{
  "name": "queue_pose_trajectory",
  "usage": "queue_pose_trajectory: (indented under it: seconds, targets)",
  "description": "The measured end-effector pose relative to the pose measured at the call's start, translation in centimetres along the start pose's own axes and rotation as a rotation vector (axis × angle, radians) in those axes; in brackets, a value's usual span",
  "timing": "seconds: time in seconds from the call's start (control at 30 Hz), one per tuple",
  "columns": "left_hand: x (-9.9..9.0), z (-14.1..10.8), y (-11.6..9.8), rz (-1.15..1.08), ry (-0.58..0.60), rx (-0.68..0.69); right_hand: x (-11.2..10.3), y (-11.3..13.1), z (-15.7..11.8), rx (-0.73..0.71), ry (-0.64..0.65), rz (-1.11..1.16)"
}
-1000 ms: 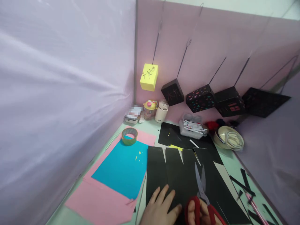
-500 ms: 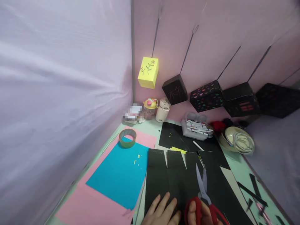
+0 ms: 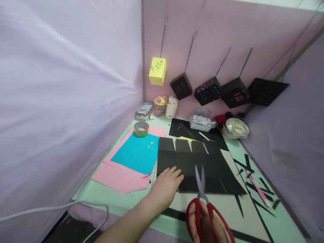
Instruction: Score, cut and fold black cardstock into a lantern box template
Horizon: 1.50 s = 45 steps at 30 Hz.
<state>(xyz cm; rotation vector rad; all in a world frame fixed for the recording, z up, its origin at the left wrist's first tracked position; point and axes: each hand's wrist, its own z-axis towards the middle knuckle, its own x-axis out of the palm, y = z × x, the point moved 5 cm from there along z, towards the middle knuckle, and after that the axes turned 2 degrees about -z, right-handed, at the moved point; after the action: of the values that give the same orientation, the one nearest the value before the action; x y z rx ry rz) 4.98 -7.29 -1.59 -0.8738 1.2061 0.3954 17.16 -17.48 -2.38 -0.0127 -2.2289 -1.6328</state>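
My left hand (image 3: 165, 187) lies flat, fingers spread, on the near left part of a large sheet of black paper (image 3: 193, 162). Several narrow slits and V-shaped notches are cut into the far edge of that sheet. In my right hand (image 3: 206, 221) I grip red-handled scissors (image 3: 201, 193), their blades slightly parted and pointing away from me. The blades hover over the near part of the black sheet, apart from the notches. Left of it lies a blue sheet (image 3: 134, 155) with yellow scraps, on top of pink paper (image 3: 118, 177).
A tape roll (image 3: 141, 129) rests on the coloured sheets. Behind stand a cream bottle (image 3: 171, 108), a box of markers (image 3: 201, 121) and a bowl with a coiled cable (image 3: 235, 128). Black strips and a pink pen (image 3: 258, 189) lie right. A yellow box (image 3: 157, 71) and several black boxes hang above.
The view has tilted and drawn back, showing more of the near table. My right hand has brought the scissors nearer to me, further from the notched edge. My left hand remains on the black sheet.
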Motion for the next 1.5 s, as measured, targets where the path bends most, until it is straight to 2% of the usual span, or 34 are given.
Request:
queue_pose_trajectory:
  seconds: [0.2, 0.37, 0.47, 0.63, 0.77, 0.9, 1.07, 1.27, 1.5]
  targets:
    - [-0.3, -1.1, 0.6, 0.055, -0.112, -0.022, 2.2, -0.7, -2.7, -0.044, 0.064, 0.046]
    - [-0.2, -1.2, 0.9, 0.045, -0.145, -0.037, 3.5, -1.0, -3.1, -0.023, 0.117, 0.036]
    - [-0.8, -1.6, 0.5, 0.074, -0.158, -0.042, 3.9, -1.3, -3.1, -0.031, 0.117, 0.017]
    - [-1.7, -3.7, 0.3, 0.113, -0.238, -0.073, 3.6, -2.3, -3.4, -0.012, 0.022, 0.048]
    - [-1.2, -5.3, 0.8, 0.087, -0.321, -0.088, 2.8, -3.1, -3.7, 0.030, -0.066, 0.072]
    - [-0.7, -5.9, 1.0, 0.043, -0.385, -0.084, 2.5, -3.7, -4.0, 0.057, -0.095, 0.065]
    - [-0.6, -5.9, 1.1, 0.006, -0.396, -0.065, 3.3, -3.3, -4.2, 0.029, -0.017, -0.024]
    - [-0.5, -6.0, 1.2, -0.010, -0.417, -0.042, 4.8, -2.7, -4.9, 0.140, 0.105, -0.054]
    - [-0.4, -6.4, 1.1, 0.013, -0.415, 0.018, 5.0, -2.8, -4.7, 0.092, 0.132, -0.001]
